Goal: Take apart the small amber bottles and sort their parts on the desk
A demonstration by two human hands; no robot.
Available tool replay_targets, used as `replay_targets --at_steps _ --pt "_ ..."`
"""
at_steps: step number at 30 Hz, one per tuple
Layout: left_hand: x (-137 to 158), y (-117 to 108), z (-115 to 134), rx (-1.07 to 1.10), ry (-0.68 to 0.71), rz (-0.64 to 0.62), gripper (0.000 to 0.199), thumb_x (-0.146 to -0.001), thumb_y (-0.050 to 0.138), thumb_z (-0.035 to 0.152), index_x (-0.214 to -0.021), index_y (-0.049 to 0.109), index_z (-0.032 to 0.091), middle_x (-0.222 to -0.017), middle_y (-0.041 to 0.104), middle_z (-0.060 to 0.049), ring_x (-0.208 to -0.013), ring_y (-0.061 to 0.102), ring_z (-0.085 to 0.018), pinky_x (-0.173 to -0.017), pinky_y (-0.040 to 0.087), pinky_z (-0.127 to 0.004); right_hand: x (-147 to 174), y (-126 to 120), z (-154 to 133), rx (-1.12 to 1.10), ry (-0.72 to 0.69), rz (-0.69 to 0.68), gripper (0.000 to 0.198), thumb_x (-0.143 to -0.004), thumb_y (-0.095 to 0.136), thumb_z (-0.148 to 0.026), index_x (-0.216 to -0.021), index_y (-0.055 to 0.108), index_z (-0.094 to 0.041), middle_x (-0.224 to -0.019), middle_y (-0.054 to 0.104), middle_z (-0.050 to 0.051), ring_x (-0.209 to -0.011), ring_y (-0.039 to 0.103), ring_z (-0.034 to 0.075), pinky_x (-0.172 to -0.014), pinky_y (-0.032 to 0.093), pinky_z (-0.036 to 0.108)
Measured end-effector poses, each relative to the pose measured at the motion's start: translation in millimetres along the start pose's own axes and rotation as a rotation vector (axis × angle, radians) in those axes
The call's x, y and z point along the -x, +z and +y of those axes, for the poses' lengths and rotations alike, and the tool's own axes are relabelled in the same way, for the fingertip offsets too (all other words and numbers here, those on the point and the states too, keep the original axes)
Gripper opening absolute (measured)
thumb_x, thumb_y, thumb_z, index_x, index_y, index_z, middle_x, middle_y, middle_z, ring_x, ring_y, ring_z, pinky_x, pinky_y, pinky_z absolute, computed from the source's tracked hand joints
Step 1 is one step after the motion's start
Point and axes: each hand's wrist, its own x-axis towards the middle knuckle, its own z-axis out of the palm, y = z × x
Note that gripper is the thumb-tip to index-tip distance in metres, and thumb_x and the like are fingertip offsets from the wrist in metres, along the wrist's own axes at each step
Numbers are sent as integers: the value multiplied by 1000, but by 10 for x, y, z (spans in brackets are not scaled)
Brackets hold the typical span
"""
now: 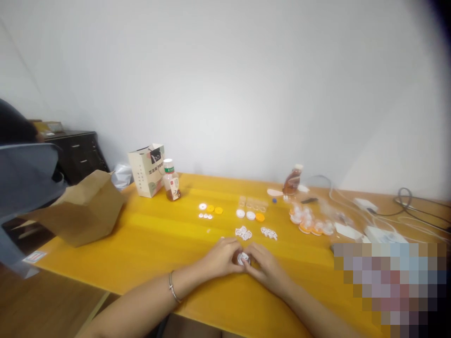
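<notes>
Both hands meet over the near part of the yellow table (148, 256). My left hand (222, 258) and my right hand (267, 266) are closed around a small round white plastic part (243, 258); fingers cover its edges. Just beyond them lie a heap of white openwork pieces (243, 233) and a smaller group of similar white pieces (269, 233). Farther back are white discs (240, 213), an orange disc (260, 217) and clear ring-shaped cups (249, 205). To the left sit yellow discs (218, 211), a white disc (202, 206) and small white caps (205, 216).
On the left stand a brown paper bag (88, 206), a printed carton bag (143, 176) and a bottle (171, 183). Toward the right are another bottle (293, 180), a pile of white-and-orange assembled pieces (310, 220) and cables (408, 202). A person (21, 159) is at far left.
</notes>
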Motion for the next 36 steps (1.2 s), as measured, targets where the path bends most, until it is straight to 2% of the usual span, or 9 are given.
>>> replay_targets --at_steps 6,15,19,22,27,32,36 --pt "13 12 10 2 -17 -9 21 -70 59 34 -71 49 16 -74 56 0 -69 51 -13 -64 35 -23 41 3 -16 38 -98 15 14 -86 42 -26 -90 55 -21 -76 56 4 -71 52 15 -67 44 29" --pt "20 36 16 -35 -67 3 22 -67 59 35 -73 50 16 -74 57 0 -68 52 -14 -65 36 -25 81 20 -4 -36 -90 58 16 -85 42 -22 -96 53 -22 -79 57 5 -72 54 16 -66 46 28" --pt "5 78 42 -53 -82 -19 32 -62 64 42 -75 50 16 -77 58 -1 -72 54 -17 -64 36 -26 91 46 43 -115 -9 215 10 -84 44 -23 -89 52 -22 -74 56 3 -67 55 16 -63 47 27" --pt "-26 112 61 -44 -39 -41 36 -61 64 45 -78 50 17 -81 57 -2 -75 54 -19 -65 38 -26 72 39 82 -169 51 238 8 -83 47 -25 -88 52 -22 -75 59 3 -69 57 16 -66 48 27" --pt "-22 70 52 11 -41 -20 32 -61 65 37 -82 49 18 -85 57 -2 -79 53 -18 -68 38 -25 2 18 156 -362 270 352 14 -82 49 -33 -89 51 -21 -81 62 4 -77 60 17 -74 49 30" --pt "31 11 51 13 -18 -29 31 -59 65 29 -86 52 20 -89 57 -2 -84 52 -19 -75 36 -27 -47 36 221 -536 389 402 22 -78 53 -41 -87 53 -20 -79 62 4 -74 59 17 -73 49 31" --pt "43 -51 68 54 -10 -54 43 -56 70 38 -91 53 20 -92 56 -2 -86 51 -20 -78 36 -29 -86 -3 207 -593 442 386 27 -76 53 -46 -83 57 -20 -76 62 4 -72 58 18 -71 50 32"
